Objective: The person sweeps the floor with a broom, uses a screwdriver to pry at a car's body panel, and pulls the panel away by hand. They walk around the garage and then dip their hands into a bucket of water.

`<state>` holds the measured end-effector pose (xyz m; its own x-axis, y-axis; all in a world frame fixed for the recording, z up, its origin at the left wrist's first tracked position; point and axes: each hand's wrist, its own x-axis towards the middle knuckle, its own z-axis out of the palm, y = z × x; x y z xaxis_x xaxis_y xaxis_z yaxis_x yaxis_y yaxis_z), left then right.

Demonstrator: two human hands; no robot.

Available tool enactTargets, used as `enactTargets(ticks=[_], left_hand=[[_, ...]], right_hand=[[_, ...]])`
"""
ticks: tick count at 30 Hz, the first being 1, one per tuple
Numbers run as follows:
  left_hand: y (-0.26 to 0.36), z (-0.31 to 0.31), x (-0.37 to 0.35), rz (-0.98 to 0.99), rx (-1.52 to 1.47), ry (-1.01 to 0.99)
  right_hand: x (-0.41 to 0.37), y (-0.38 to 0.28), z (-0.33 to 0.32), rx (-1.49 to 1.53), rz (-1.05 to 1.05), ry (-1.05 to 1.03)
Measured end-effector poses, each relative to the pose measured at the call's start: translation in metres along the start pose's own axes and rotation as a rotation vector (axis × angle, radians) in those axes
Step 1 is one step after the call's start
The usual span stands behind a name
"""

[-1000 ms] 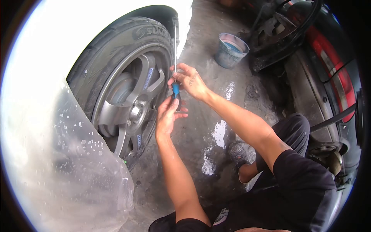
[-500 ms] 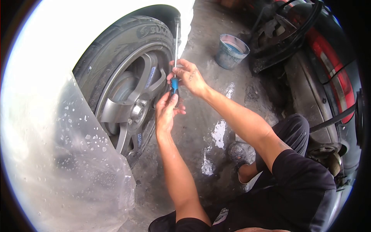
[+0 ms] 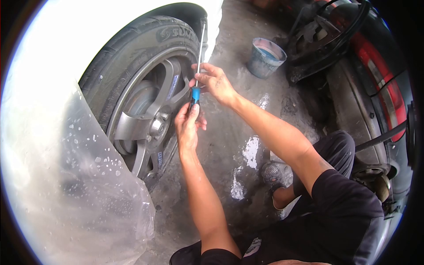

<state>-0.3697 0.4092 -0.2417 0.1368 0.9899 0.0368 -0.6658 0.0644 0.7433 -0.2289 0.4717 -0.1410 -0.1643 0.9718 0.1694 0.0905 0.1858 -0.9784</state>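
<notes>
Your left grip [image 3: 187, 127] is wrapped around the handle of a screwdriver [image 3: 195, 93], while your right grip [image 3: 215, 84] has its fingers together on the shaft just above it. Your left fingers hide the handle's lower part, and the tip is too small and dark for you to tell whether it touches the edge of the wheel arch [image 3: 191, 12]. Glare washes out the white bodywork [image 3: 57, 39] above. You have a tool with a blue collar, dark handle and long, thin, bright shaft, slightly tilted, beside the tyre [image 3: 128, 51]. A translucent plastic sheet [image 3: 106, 194] covers part of that tyre on your left; beyond your right grip, a grimy bucket [image 3: 261, 66] stands on the stained floor [image 3: 216, 163].
</notes>
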Motion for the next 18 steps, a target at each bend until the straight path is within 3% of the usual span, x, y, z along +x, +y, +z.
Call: enactTargets(ticks=[5,8,11,13,15,16,18], left_hand=[[-0.003,0.012,-0.001,0.106,0.050,0.120],[-0.009,0.028,-0.001,0.265,0.181,0.310],[-0.012,0.036,-0.007,0.328,0.193,0.293],[-0.012,0.030,-0.007,0.318,0.078,0.236],[-0.006,0.016,-0.007,0.000,-0.418,-0.005],[-0.005,0.012,-0.006,-0.085,-0.448,-0.043],[-0.008,0.015,-0.003,-0.016,-0.312,0.021]], right_hand=[[0.008,-0.011,0.004,-0.027,0.009,0.052],[0.012,-0.016,0.003,-0.078,0.030,0.064],[0.015,-0.014,-0.001,-0.036,0.037,0.037],[0.016,-0.012,-0.005,0.016,0.037,0.020],[0.016,-0.010,-0.007,0.055,0.041,-0.003],[0.016,-0.011,-0.007,0.055,0.039,-0.004],[0.014,-0.012,-0.007,0.062,0.036,0.001]])
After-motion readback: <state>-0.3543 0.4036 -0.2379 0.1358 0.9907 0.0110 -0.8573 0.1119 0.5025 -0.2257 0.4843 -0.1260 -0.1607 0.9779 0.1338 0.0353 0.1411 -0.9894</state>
